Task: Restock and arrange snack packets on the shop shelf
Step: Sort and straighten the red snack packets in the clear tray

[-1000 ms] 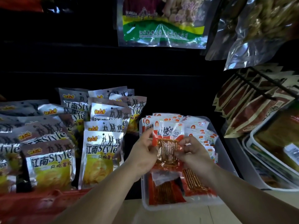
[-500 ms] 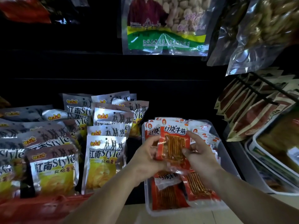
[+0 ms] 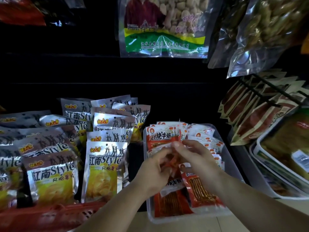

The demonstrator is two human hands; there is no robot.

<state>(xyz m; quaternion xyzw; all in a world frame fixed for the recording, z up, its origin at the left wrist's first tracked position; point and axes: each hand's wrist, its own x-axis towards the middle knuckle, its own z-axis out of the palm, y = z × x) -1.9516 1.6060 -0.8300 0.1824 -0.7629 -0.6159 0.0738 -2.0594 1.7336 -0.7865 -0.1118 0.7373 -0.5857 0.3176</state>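
A clear plastic tray (image 3: 231, 166) on the shelf holds several red and white snack packets standing in rows. The front packet (image 3: 161, 137) stands upright against the row. My left hand (image 3: 154, 171) and my right hand (image 3: 195, 156) meet over the tray's middle, fingers curled round the lower part of that red packet, which blurs between them. Two more red packets (image 3: 200, 190) lie flat at the tray's front, partly under my wrists.
Silver and yellow chip bags (image 3: 103, 166) stand in rows to the left, in a red basket (image 3: 50, 215). Large clear bags (image 3: 163, 27) hang above. Brown packets (image 3: 260, 114) on a wire rack and white trays (image 3: 284, 164) fill the right.
My hands have set the red packet upright into the front of the row and slid down to its lower part, closing together. The view has shifted slightly downward.
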